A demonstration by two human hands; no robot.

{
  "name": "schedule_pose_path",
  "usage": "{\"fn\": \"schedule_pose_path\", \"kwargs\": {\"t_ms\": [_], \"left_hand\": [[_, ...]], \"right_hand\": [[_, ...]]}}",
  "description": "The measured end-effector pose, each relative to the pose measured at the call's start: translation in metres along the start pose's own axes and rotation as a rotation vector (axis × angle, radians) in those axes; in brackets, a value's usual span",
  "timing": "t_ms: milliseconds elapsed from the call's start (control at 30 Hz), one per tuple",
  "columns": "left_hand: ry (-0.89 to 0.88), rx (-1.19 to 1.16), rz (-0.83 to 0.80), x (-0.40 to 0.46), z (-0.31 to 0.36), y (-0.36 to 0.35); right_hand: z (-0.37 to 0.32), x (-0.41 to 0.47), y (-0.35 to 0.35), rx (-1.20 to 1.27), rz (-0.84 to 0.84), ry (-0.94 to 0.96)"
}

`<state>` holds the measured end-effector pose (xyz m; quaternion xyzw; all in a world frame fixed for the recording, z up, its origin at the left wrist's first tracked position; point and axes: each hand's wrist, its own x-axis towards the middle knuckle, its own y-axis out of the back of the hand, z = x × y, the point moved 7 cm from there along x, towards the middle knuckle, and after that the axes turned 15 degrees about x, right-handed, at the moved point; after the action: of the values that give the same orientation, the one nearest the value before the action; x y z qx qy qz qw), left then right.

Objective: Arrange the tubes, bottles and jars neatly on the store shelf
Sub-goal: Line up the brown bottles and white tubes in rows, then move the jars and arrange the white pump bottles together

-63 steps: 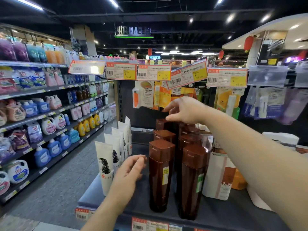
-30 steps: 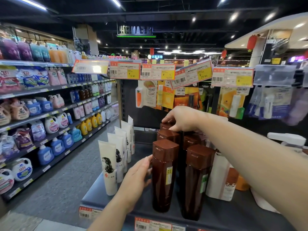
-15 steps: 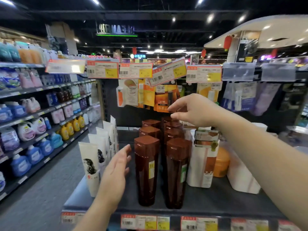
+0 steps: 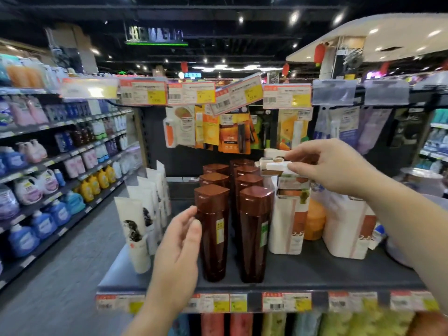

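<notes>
Two rows of tall brown bottles [image 4: 213, 229] stand on the dark shelf [image 4: 315, 275]. My left hand [image 4: 180, 243] is at the left side of the front left brown bottle, fingers straight and touching it. A row of white tubes [image 4: 135, 229] stands at the shelf's left end. To the right of the brown bottles stand white pump bottles [image 4: 287, 221]. My right hand [image 4: 332, 166] reaches over them and pinches the white pump head [image 4: 276, 165] of one. An orange jar [image 4: 314, 220] sits behind them.
A larger white bottle pack [image 4: 346, 229] stands at the shelf's right. Price tags [image 4: 286, 303] line the front edge, and hanging packets [image 4: 230, 134] with price cards fill the rail above. An aisle with detergent shelves [image 4: 48, 178] runs on the left.
My right hand left the rear brown bottles and moved right onto the white pump head. My left hand came back against the front brown bottle. The view shifted right.
</notes>
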<state>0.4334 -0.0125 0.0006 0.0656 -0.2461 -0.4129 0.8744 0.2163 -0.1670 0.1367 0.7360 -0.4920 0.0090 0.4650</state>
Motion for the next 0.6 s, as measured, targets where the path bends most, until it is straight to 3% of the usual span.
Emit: {"fn": "schedule_pose_path", "kwargs": {"t_ms": [233,433,600], "left_hand": [[0.061,0.045,-0.003,-0.004,-0.009,0.005],[-0.199,-0.038,0.139,-0.004,0.045,0.024],[-0.259,-0.112,-0.040,-0.020,0.084,-0.025]], "right_hand": [[-0.026,-0.005,-0.025,0.059,-0.064,0.052],[-0.006,-0.019,0.003,0.099,0.014,-0.010],[0.032,-0.043,0.064,0.065,0.121,-0.086]]}}
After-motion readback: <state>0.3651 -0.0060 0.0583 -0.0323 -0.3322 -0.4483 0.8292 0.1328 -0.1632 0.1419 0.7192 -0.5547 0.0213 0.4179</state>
